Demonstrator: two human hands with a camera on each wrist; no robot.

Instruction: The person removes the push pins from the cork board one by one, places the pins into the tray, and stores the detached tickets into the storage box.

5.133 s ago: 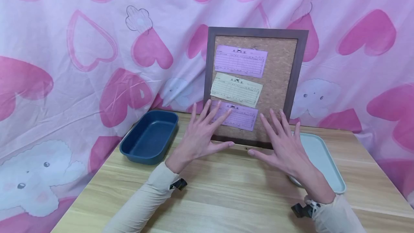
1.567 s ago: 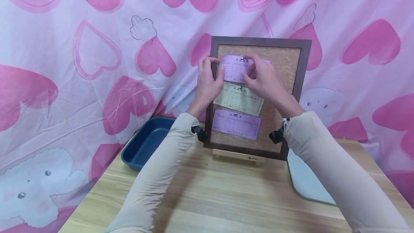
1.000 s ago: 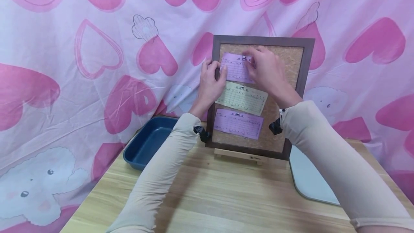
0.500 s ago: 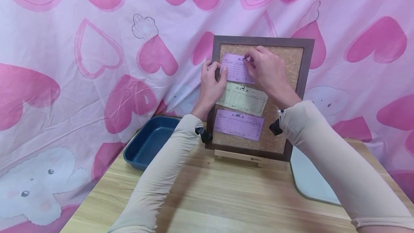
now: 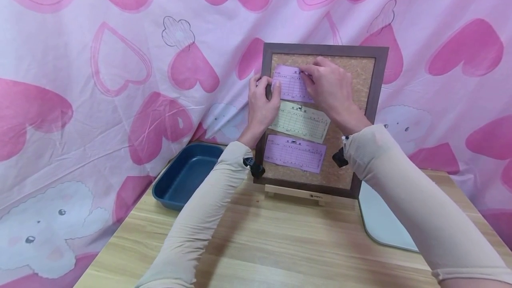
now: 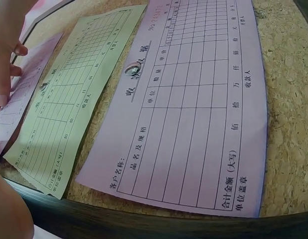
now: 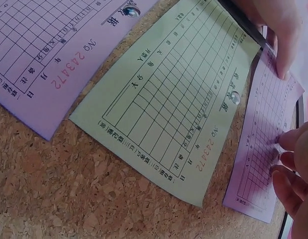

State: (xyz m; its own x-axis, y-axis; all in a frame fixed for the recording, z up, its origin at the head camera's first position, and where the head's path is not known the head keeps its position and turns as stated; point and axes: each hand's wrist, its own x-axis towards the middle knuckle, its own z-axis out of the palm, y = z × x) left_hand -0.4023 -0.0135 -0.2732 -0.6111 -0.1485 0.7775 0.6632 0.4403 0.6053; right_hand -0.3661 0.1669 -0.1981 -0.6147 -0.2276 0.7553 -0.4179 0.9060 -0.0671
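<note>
A framed corkboard [image 5: 362, 83] carries two purple printed receipt slips and a pale green one between them. My left hand [image 5: 262, 103] grips the board's left edge, its thumb lying at the left end of the upper purple slip [image 5: 288, 86]. Thumb and forefinger of my right hand [image 5: 332, 88] pinch at that slip's top edge, where its pushpin sits; the fingertips hide the pin. Clear-headed pushpins hold the pale green slip [image 7: 194, 89] and the lower purple slip [image 6: 189, 109]. Part of the upper slip lies behind my right hand.
The board leans on a small wooden easel [image 5: 296, 193] on the wooden table [image 5: 280, 243]. A dark blue tray [image 5: 160, 188] stands to the left. At the right, a pale flat tray [image 5: 384, 221] lies partly under my right arm. A pink heart-patterned curtain [image 5: 120, 57] hangs behind.
Both hands have risen from before the board's lower part to its upper slip. The left took hold of the board's edge; the right closed its fingertips at the pushpin, shifting only slightly lately.
</note>
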